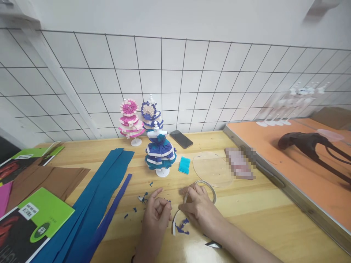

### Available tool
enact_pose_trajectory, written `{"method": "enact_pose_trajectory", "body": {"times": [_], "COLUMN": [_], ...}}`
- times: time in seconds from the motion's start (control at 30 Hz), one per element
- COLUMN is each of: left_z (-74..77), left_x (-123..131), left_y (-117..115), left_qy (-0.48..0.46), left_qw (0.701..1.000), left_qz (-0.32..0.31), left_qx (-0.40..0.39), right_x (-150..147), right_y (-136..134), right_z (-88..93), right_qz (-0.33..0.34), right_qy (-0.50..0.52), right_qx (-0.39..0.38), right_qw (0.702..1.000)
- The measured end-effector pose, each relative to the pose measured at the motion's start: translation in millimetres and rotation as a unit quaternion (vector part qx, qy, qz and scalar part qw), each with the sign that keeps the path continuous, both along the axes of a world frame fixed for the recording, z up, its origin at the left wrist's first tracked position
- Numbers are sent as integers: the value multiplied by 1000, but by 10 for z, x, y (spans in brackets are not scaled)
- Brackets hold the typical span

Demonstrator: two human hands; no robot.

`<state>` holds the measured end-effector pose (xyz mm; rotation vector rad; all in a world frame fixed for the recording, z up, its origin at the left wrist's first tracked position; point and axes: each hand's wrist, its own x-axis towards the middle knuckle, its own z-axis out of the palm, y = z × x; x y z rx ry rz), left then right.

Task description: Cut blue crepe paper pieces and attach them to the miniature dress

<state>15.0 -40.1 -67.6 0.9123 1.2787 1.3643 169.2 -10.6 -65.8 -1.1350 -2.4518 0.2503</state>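
Observation:
My left hand rests on the wooden table with its fingers curled in, thumb raised; whether it holds anything I cannot make out. Beside it my right hand pinches a thin white strip that curves down to the table, where blue paper scraps lie. A roll of clear tape sits just behind the right hand. Farther back stands a small blue and white paper dress on a stand, with a folded bright blue paper piece to its right.
Long teal crepe strips and a dark blue strip lie at left, near brown paper and green booklets. Two more paper dresses, pink and blue, a phone, a clear oval plate, and an orange picture board stand behind.

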Motion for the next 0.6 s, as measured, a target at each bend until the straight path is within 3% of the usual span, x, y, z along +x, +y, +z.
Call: {"method": "enact_pose_trajectory", "body": {"times": [0.23, 0.4, 0.6], "left_z": [-99, -112, -8], "left_x": [36, 33, 21], "left_y": [-28, -40, -45], "left_qy": [22, 36, -53], "left_qw": [997, 995, 990], "left_qz": [-69, -84, -124], "left_qx": [-29, -45, -47], "right_x": [-36, 64, 178], "right_y": [-41, -33, -9], "right_z": [42, 126, 150], "right_qz": [-5, 4, -30], "right_qy": [6, 19, 153], "right_qx": [2, -22, -63], "right_qw": [1000, 1000, 986]}}
